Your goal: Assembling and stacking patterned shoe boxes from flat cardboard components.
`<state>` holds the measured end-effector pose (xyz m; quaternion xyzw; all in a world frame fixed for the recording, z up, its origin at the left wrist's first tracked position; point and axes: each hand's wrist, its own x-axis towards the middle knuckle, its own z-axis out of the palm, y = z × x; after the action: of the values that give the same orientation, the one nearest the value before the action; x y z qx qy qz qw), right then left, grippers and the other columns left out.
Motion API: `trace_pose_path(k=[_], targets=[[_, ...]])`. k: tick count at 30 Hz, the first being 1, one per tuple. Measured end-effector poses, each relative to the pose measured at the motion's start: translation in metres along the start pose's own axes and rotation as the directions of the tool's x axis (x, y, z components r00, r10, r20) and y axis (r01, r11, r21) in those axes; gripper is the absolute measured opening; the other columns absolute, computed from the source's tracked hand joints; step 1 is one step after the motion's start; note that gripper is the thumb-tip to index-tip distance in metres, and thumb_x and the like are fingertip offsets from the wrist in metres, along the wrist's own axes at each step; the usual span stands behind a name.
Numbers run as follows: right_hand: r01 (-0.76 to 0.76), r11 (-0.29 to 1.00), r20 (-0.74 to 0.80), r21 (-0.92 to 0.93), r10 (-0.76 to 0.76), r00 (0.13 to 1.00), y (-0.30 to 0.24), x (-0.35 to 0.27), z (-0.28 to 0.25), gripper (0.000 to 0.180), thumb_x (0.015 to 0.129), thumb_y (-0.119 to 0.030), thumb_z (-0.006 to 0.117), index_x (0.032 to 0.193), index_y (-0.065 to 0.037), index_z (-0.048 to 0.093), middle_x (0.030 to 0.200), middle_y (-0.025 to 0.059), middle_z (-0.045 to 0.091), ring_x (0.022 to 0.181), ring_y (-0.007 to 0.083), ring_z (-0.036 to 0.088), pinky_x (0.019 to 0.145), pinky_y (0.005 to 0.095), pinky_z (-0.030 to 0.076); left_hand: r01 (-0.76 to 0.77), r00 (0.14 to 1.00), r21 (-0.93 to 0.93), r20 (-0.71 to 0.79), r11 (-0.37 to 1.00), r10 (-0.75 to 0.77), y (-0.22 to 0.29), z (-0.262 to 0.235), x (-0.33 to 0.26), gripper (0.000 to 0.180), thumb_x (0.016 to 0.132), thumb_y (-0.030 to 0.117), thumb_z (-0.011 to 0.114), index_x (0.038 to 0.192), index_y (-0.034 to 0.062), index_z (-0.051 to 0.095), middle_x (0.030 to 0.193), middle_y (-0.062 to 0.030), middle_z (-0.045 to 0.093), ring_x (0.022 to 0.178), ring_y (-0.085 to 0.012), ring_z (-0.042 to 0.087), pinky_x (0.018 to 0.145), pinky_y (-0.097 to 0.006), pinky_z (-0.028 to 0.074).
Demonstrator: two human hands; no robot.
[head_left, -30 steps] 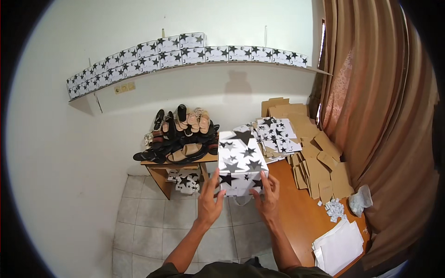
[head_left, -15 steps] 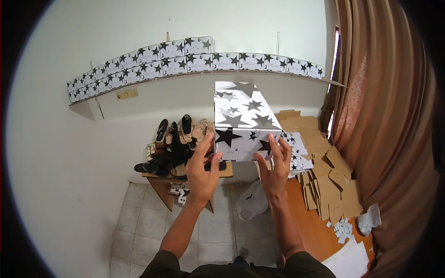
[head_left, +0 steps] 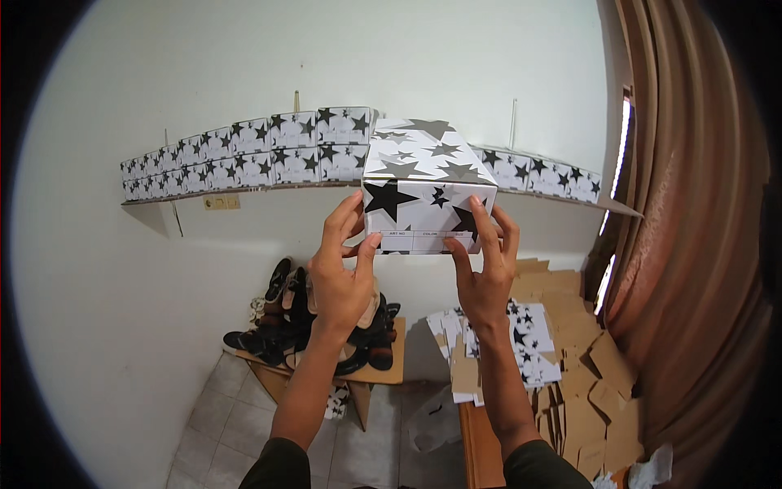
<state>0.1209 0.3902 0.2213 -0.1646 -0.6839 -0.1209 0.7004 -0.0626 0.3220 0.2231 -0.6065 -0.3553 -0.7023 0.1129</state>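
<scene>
Between my two raised hands is a white shoe box (head_left: 428,196) printed with black and grey stars. My left hand (head_left: 344,265) grips its left side, thumb at the lower front corner. On the right side my right hand (head_left: 487,273) holds it, fingers along the edge and thumb on the front. Behind the box runs a wall shelf (head_left: 281,188) carrying a row of matching star boxes (head_left: 251,165), stacked two high on the left and one high on the right. The held box hides part of that row, so I cannot tell whether it touches the shelf.
Below on the left, a small wooden table (head_left: 383,373) bears a heap of shoes (head_left: 277,330). To the right, an orange-brown table (head_left: 481,444) holds flat star-printed card (head_left: 529,342) and folded brown cardboard (head_left: 603,407). A brown curtain (head_left: 692,244) hangs at the far right.
Both hands have lifted the shoe box higher, and it now overlaps the shelf row. The view has tilted up and moved closer to the shelf.
</scene>
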Motion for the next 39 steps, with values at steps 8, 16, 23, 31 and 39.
trace_pose_path(k=[8,16,23,31,39], targets=[[0.083,0.996,-0.088,-0.039,-0.086,0.992,0.058,0.045,0.059,0.063,0.086,-0.004,0.079,0.145,-0.014,0.058,0.135,0.0197,0.050,0.103,0.0272,0.063,0.077,0.0337,0.059,-0.086,0.996,-0.003,-0.037,0.996,0.086,-0.051,0.027,0.070,0.052,0.095,0.000,0.067,0.144,0.0042,0.050,0.141,-0.0137,0.060,0.114,-0.0219,0.066,0.082,-0.029,0.058],[0.143,0.982,-0.139,-0.124,-0.160,0.977,0.108,0.090,0.130,0.062,0.089,-0.009,0.077,0.146,-0.016,0.056,0.131,0.0209,0.053,0.095,0.0250,0.062,0.073,0.0338,0.055,-0.157,0.988,-0.082,-0.024,0.984,0.155,-0.126,0.043,0.148,0.052,0.096,0.003,0.067,0.145,0.0098,0.050,0.134,-0.0179,0.065,0.106,-0.0200,0.067,0.080,-0.029,0.060],[0.098,0.980,-0.144,-0.171,-0.124,0.982,0.153,0.103,0.192,0.059,0.092,-0.015,0.075,0.147,-0.019,0.055,0.131,0.0220,0.054,0.099,0.0281,0.063,0.076,0.0372,0.055,-0.122,0.992,-0.046,0.032,0.991,0.123,-0.190,0.057,0.193,0.051,0.097,0.007,0.066,0.145,0.0148,0.051,0.129,-0.0212,0.068,0.104,-0.0201,0.070,0.076,-0.030,0.061],[0.062,0.983,-0.095,-0.170,-0.079,0.992,0.203,0.108,0.235,0.054,0.093,-0.018,0.074,0.144,-0.020,0.056,0.133,0.0220,0.052,0.100,0.0303,0.065,0.077,0.0371,0.057,-0.098,0.995,-0.030,0.030,0.995,0.099,-0.256,0.087,0.216,0.052,0.097,0.006,0.066,0.145,0.0146,0.050,0.127,-0.0222,0.069,0.102,-0.0215,0.071,0.079,-0.033,0.060],[0.040,0.986,-0.026,-0.162,-0.045,0.999,0.235,0.104,0.254,0.042,0.093,-0.016,0.073,0.133,-0.015,0.059,0.133,0.0227,0.054,0.110,0.0351,0.061,0.081,0.0407,0.057,-0.127,0.992,0.136,0.019,0.983,0.126,-0.291,0.104,0.218,0.049,0.096,0.011,0.066,0.143,0.0137,0.053,0.121,-0.0261,0.069,0.097,-0.0324,0.071,0.085,-0.037,0.057]])
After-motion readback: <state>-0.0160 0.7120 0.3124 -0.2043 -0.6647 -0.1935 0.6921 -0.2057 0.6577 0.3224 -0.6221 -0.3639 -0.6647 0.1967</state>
